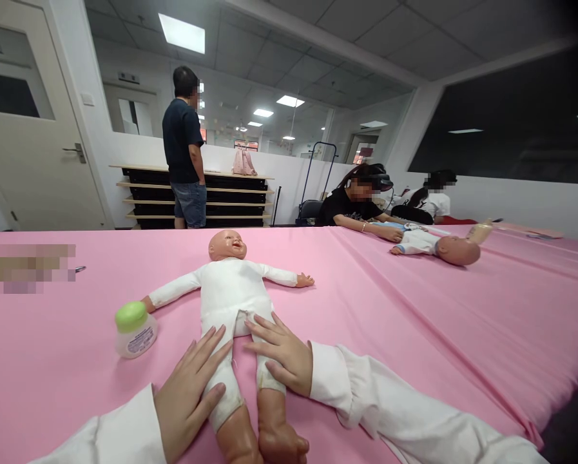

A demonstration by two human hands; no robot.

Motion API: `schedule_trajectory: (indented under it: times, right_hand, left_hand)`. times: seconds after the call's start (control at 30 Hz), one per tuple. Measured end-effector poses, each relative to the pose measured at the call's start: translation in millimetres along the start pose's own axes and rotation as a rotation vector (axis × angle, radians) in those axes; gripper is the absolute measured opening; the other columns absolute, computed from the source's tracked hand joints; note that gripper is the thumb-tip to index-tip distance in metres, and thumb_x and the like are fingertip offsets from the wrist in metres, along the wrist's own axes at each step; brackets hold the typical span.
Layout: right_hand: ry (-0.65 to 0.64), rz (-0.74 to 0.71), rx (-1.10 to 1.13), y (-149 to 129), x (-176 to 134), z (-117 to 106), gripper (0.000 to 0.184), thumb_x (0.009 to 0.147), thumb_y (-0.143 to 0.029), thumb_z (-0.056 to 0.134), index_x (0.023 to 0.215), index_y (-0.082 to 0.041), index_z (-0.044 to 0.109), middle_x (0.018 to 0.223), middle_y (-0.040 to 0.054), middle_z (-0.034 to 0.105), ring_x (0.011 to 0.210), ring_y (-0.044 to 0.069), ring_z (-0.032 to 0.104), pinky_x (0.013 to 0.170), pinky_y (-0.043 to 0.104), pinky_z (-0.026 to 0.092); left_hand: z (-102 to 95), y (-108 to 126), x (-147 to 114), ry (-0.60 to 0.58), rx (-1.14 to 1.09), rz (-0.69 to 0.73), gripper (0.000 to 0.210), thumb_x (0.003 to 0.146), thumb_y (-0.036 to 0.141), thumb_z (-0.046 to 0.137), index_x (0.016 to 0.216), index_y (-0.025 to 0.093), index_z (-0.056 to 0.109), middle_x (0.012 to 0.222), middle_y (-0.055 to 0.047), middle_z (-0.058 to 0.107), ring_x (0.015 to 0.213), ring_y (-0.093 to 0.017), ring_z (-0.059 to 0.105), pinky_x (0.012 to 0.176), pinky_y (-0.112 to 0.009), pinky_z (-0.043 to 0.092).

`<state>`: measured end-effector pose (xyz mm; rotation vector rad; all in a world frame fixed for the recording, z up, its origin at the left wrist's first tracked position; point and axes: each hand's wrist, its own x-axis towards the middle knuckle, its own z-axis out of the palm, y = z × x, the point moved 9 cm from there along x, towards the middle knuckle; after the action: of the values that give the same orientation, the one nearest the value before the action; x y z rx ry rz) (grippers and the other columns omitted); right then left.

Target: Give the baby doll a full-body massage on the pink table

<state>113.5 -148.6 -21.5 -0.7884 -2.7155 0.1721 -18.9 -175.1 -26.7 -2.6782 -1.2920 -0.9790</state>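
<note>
The one view looks from the person's head, above the near side of the pink tablecloth (pixel 375 309), facing forward and down over the white-clothed doll (pixel 233 283), whose feet lie nearest and whose head points to the far side. It is close enough that the left hand (pixel 189 396) and right hand (pixel 286 354) stand large, their sleeves (pixel 385 386) running out at the lower border. Its wide sweep takes in the door (pixel 32 161) at far left, the dark pane (pixel 511 116) at right and the ceiling (pixel 366 32) above.

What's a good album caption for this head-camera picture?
Left hand and right hand rest on a white-bodied baby doll lying on pink cloth, a green-lidded jar nearby.
</note>
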Motion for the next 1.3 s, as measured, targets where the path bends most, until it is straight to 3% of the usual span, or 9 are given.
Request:
schedule_trajectory:
  times: [0.23,0.4,0.5,0.67,0.77,0.9,1.03,1.2,1.3]
  right_hand:
    - [0.085,-0.378,-0.038,-29.1,-6.7,-1.6,0.066,0.088,-0.055,0.008,0.119,-0.015,0.050,0.114,0.0070,0.060,0.127,0.022,0.034,0.107,0.047,-0.013]
    - [0.067,-0.543,-0.047,-52.2,-15.4,-8.1,0.056,0.090,-0.047,0.014,0.117,-0.012,0.050,0.111,0.0083,0.061,0.114,0.015,0.049,0.109,0.031,0.017]
    - [0.124,-0.476,-0.056,-49.0,-16.1,-18.7,0.048,0.091,-0.039,0.021,0.126,-0.013,0.039,0.126,0.0100,0.050,0.123,0.015,0.040,0.109,0.034,0.017]
    - [0.212,-0.080,-0.035,-6.3,-8.4,-24.1,0.056,0.091,-0.042,0.018,0.138,-0.013,0.017,0.145,0.0133,0.020,0.135,0.021,0.015,0.109,0.044,0.011]
    - [0.163,0.025,0.032,7.7,-5.5,-15.8,0.055,0.091,-0.044,0.015,0.138,-0.016,0.021,0.146,0.0112,0.016,0.136,0.021,0.008,0.109,0.047,0.011]
    - [0.051,-0.078,0.062,-3.6,-3.5,-6.4,0.049,0.091,-0.045,0.020,0.123,-0.021,0.047,0.139,0.0060,0.035,0.136,0.022,0.009,0.108,0.050,0.005]
    - [0.075,-0.318,0.041,-30.3,-6.8,-8.0,0.050,0.090,-0.041,0.016,0.115,-0.017,0.053,0.110,0.0061,0.062,0.126,0.020,0.034,0.108,0.048,-0.006]
    - [0.107,-0.552,-0.018,-55.0,-17.2,-12.5,0.055,0.091,-0.045,0.014,0.116,-0.012,0.050,0.113,0.0097,0.059,0.115,0.015,0.047,0.106,0.033,0.024]
    - [0.122,-0.459,-0.028,-46.6,-16.2,-19.2,0.049,0.091,-0.040,0.018,0.125,-0.013,0.040,0.127,0.0115,0.049,0.124,0.016,0.038,0.106,0.036,0.025]
  left_hand:
    - [-6.4,14.9,0.2,-0.002,-0.138,0.162,0.032,0.089,0.022,0.037,0.116,0.024,0.054,0.119,-0.002,0.058,0.123,-0.018,0.041,0.104,-0.040,0.033]
    - [-22.2,33.2,-4.9,0.012,-0.335,0.305,0.026,0.087,0.019,0.037,0.104,0.024,0.057,0.101,0.001,0.066,0.104,-0.011,0.056,0.101,-0.030,0.038]
    - [-29.9,30.2,-4.6,0.059,-0.340,0.295,0.028,0.087,0.018,0.035,0.106,0.024,0.055,0.105,0.000,0.064,0.106,-0.012,0.055,0.098,-0.028,0.040]
    - [-20.5,5.0,4.1,0.099,-0.061,0.081,0.042,0.090,0.027,0.034,0.132,0.026,0.037,0.138,-0.003,0.038,0.128,-0.020,0.033,0.104,-0.041,0.032]
    - [-6.4,-2.6,6.0,0.025,0.022,0.017,0.044,0.092,0.029,0.030,0.135,0.028,0.030,0.142,-0.002,0.031,0.131,-0.022,0.028,0.104,-0.049,0.027]
    - [2.1,2.7,3.3,-0.063,-0.029,0.087,0.040,0.092,0.030,0.027,0.131,0.030,0.038,0.137,0.000,0.039,0.129,-0.020,0.030,0.104,-0.048,0.028]
    - [-6.7,20.5,0.1,-0.079,-0.148,0.236,0.034,0.089,0.028,0.036,0.120,0.028,0.051,0.119,0.000,0.058,0.123,-0.017,0.040,0.108,-0.041,0.025]
    - [-27.3,41.4,-3.6,0.009,-0.240,0.395,0.029,0.087,0.024,0.040,0.111,0.027,0.056,0.105,0.001,0.065,0.110,-0.013,0.053,0.105,-0.031,0.030]
    - [-28.4,38.0,-3.0,0.042,-0.187,0.364,0.033,0.088,0.023,0.037,0.116,0.027,0.053,0.113,-0.001,0.061,0.113,-0.015,0.051,0.103,-0.033,0.034]
